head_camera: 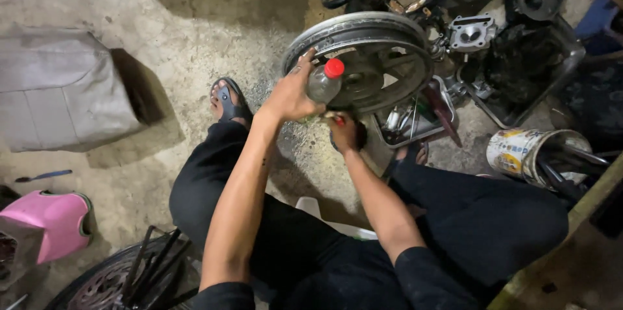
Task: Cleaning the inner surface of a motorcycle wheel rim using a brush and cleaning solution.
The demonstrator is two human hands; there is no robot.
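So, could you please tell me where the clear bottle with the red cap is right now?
In the head view, the clear bottle with the red cap is at centre, held in the left hand, in front of the motorcycle wheel and above the right hand.

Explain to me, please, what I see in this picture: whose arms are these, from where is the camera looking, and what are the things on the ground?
There is one picture, taken by a camera worn on a person's head and looking down, so the two bare arms are that person's own. The person sits low over a concrete floor, in dark trousers and sandals. The left hand holds a small clear plastic bottle with a red cap. The right hand grips something small with a red part; I cannot tell what it is. In front stands a dark motorcycle wheel. Around it lie a metal tray of small tools, engine parts, a tin can holding tools, a grey seat and a pink plastic object.
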